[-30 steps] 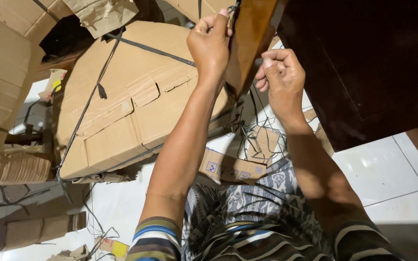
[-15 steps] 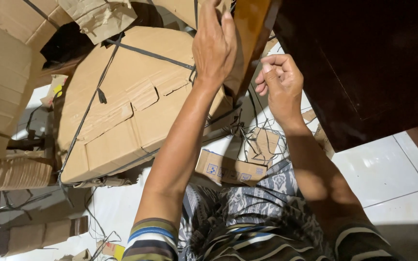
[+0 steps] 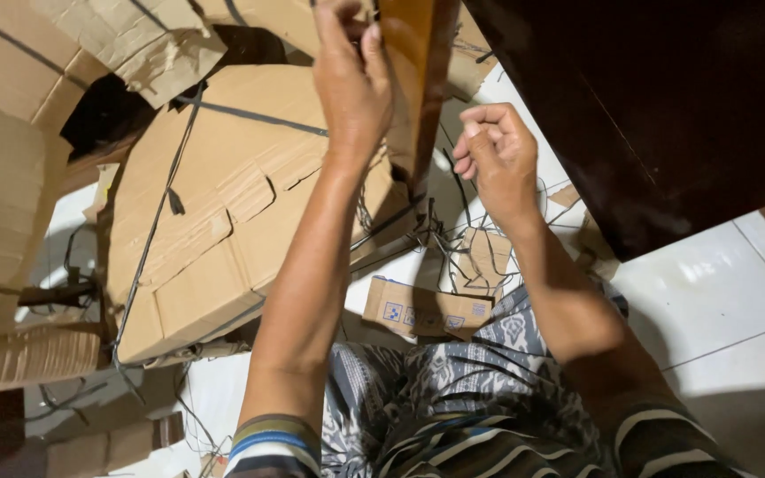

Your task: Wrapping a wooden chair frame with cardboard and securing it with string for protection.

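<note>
Left hand (image 3: 351, 84) is up high at the top of the view, fingers stretched out and laid against the orange-brown wooden board (image 3: 413, 80), which stands on edge and runs down toward the floor. It touches the board's near face; whether the fingers wrap round the far side I cannot tell from here.

Right hand (image 3: 498, 164) sits lower and to the right, just beside the board's lower end, curled into a loose fist with the fingertips pinched together. Something thin may be caught in that pinch, but it is too fine to make out. It hangs between the board and the dark wooden furniture panel (image 3: 666, 115) filling the upper right.

Below the two hands lies a tangle of thin dark wires (image 3: 418, 235) on the white tiled floor (image 3: 719, 301). Just under that, a small cardboard box (image 3: 427, 310) with blue squares on its side lies flat, near the person's patterned shorts (image 3: 480, 389). To the left, a large flattened cardboard sheet (image 3: 223, 212) with black strapping across it leans over the floor, and more torn cardboard (image 3: 11, 177) is piled at the far left edge. Striped sleeves frame the bottom of the view.
</note>
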